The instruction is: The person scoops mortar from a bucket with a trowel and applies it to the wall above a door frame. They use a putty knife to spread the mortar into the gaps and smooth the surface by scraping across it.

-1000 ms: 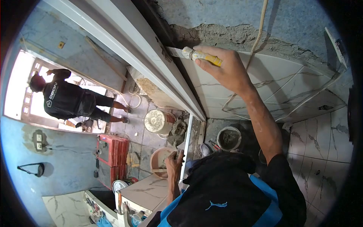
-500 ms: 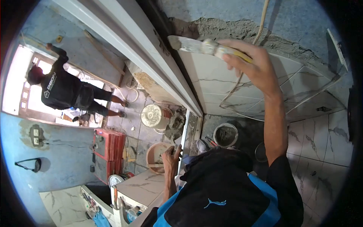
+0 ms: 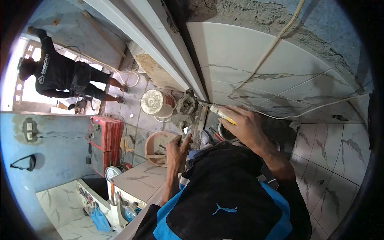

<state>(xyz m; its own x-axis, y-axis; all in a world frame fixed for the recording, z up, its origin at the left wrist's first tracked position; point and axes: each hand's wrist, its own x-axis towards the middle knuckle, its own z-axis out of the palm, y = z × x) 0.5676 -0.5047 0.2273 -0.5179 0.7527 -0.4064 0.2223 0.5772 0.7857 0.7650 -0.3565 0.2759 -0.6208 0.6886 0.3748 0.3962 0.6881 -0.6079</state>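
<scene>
My right hand [image 3: 244, 124] is wrapped round the yellow and white handle of a putty knife [image 3: 219, 112], whose blade reaches left to a clump of grey mortar [image 3: 186, 105]. The mortar sits on a flat tool in front of my left hand [image 3: 178, 149]. That hand's fingers are bent round the tool's near end, and its handle is mostly hidden. Behind them stands a white door frame [image 3: 160, 44]. White marbled tiles [image 3: 256, 60] cover the wall at the right, with rough grey mortar [image 3: 248, 15] along their top edge.
A mortar-stained bucket [image 3: 154, 102], a round basin [image 3: 154, 141] and red tool boxes [image 3: 107, 138] stand on the floor at the left. A person in dark clothes [image 3: 60, 76] is by the window. A cable [image 3: 264, 60] hangs across the tiles. Another bucket [image 3: 227, 132] is partly behind my right hand.
My right hand has brought the putty knife down from the tile's top edge to the mortar by my left hand. The view has shifted, and the other person's raised arm has changed position.
</scene>
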